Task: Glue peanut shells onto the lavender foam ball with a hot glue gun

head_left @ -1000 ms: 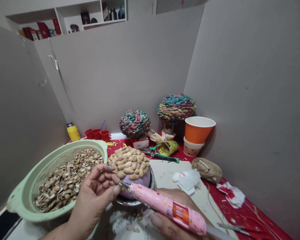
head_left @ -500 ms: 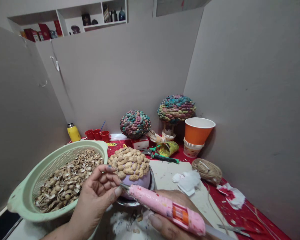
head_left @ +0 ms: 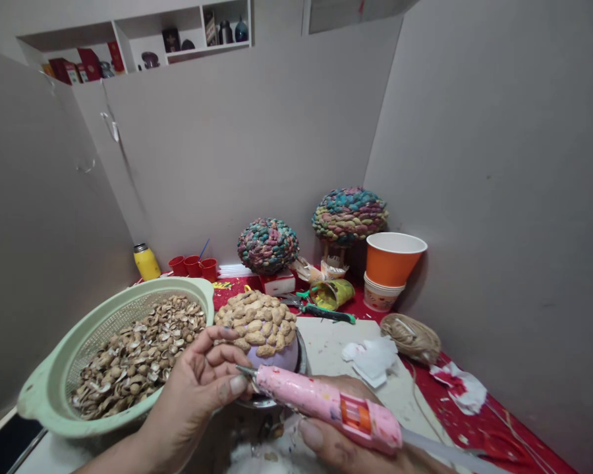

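Observation:
My right hand [head_left: 346, 441] is wrapped round a pink glue gun [head_left: 321, 401], whose metal nozzle points left. My left hand [head_left: 202, 375] is at the nozzle tip with its fingers curled and closed; whatever they pinch is too hidden to name. Behind my hands, a lilac ball [head_left: 280, 356] sits in a metal bowl [head_left: 302, 355], its top covered with peanut shells [head_left: 257, 322]. On the left, a green colander [head_left: 44, 375] holds many loose shell pieces [head_left: 143, 355].
Two colourful shell-covered balls [head_left: 268, 245] [head_left: 350, 216] stand at the back. Red cups [head_left: 192, 266], a yellow bottle [head_left: 147, 262], pliers [head_left: 326, 311], an orange cup [head_left: 394, 260], twine [head_left: 410, 338] and crumpled tissue [head_left: 373, 361] lie around the table.
My left hand has shifted slightly right, and its fingers now reach past the nozzle tip. My right hand and the glue gun have barely moved.

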Motion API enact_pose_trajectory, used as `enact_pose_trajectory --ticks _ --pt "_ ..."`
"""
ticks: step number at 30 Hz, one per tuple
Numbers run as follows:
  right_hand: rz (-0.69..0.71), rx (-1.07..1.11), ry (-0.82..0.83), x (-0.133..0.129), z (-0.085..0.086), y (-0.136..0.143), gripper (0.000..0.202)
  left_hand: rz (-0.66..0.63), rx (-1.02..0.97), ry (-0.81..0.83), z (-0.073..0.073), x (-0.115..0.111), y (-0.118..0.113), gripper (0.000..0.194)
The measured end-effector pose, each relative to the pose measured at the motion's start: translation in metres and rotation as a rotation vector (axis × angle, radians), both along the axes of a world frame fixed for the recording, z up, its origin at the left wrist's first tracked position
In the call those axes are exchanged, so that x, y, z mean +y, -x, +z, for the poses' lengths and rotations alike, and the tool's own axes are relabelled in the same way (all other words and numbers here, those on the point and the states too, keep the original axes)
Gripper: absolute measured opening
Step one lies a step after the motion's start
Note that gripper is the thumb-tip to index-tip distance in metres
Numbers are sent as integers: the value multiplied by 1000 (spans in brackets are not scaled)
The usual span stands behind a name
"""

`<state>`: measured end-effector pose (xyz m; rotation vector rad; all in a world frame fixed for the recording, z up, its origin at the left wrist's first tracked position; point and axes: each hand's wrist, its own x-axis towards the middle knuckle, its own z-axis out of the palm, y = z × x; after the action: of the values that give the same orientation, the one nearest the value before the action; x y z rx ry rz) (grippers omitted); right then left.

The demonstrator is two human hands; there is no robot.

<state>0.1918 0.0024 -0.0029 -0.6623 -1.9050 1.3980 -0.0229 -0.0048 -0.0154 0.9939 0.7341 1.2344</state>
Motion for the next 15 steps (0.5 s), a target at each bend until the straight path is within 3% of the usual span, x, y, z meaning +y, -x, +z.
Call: enact_pose_trajectory --ticks 7,15 --pt "-9 -16 16 2 -12 -3 46 -49 -26 37 1 1 -2 39" --pt "13 12 43 -1 -4 -3 49 -84 -44 69 -2 -2 -3 38"
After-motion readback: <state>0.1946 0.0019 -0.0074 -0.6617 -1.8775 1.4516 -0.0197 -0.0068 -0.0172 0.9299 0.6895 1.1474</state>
